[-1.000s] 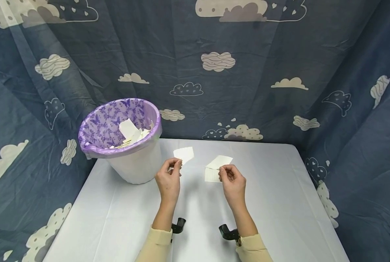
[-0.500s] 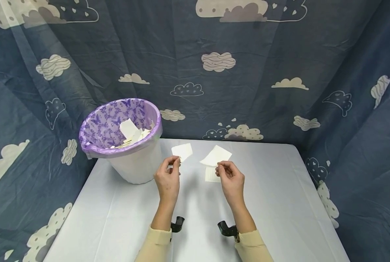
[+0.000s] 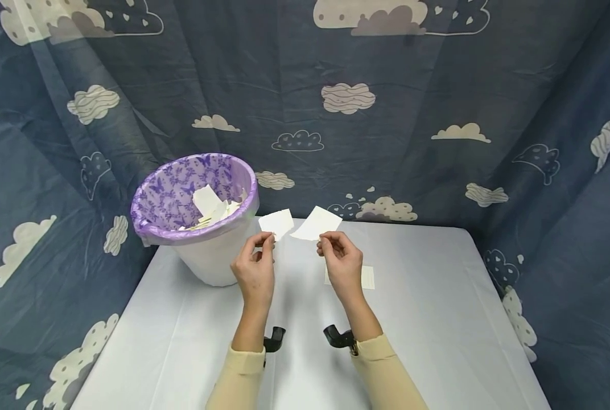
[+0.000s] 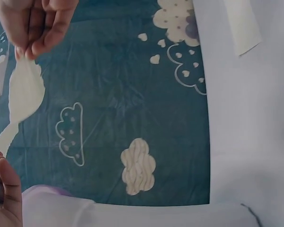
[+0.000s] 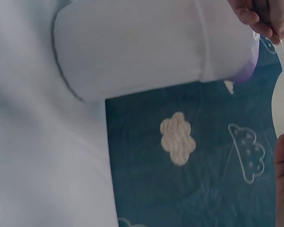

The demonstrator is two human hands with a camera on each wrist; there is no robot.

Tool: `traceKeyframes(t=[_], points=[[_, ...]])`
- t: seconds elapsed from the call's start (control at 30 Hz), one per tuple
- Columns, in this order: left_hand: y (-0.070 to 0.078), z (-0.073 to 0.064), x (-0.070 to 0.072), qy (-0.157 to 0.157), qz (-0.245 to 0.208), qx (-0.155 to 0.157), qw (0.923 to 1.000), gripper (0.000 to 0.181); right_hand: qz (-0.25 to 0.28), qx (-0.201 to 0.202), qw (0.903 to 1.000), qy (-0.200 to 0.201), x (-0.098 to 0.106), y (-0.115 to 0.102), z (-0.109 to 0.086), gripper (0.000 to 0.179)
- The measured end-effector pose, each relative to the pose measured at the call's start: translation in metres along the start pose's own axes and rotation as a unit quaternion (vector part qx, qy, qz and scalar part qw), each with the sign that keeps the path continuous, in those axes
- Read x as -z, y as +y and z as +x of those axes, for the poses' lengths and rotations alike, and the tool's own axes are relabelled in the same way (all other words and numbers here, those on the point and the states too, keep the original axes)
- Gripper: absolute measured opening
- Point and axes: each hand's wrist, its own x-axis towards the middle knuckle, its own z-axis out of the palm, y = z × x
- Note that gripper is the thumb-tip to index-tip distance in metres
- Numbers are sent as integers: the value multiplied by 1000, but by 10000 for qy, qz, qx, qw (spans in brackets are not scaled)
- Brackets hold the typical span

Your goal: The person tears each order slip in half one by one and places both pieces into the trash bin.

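Shifted farther left, the left hand [image 3: 254, 270] and right hand [image 3: 343, 263] each pinch a torn white paper piece [image 3: 317, 224], best held lightly.

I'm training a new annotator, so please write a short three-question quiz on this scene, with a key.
1. True or false: the left hand and right hand each pinch a piece of paper.
2. The liner in the bin is: A) plain green; B) purple with butterflies; C) red striped.
3. Fill the gap: in the head view, another paper on the table is partly hidden by the ____ hand.

Key: 1 true; 2 B; 3 right.
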Motion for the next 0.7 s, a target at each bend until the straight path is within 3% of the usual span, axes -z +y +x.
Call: traceKeyframes(t=[0.3, 0.7], points=[[10, 19, 10, 350, -13, -86, 9993, 10, -24, 482, 9984, -299, -31, -15, 19, 7], [17, 41, 22, 675, -6, -241, 9974, 10, 518, 783, 9935, -643, -70, -38, 38, 9]])
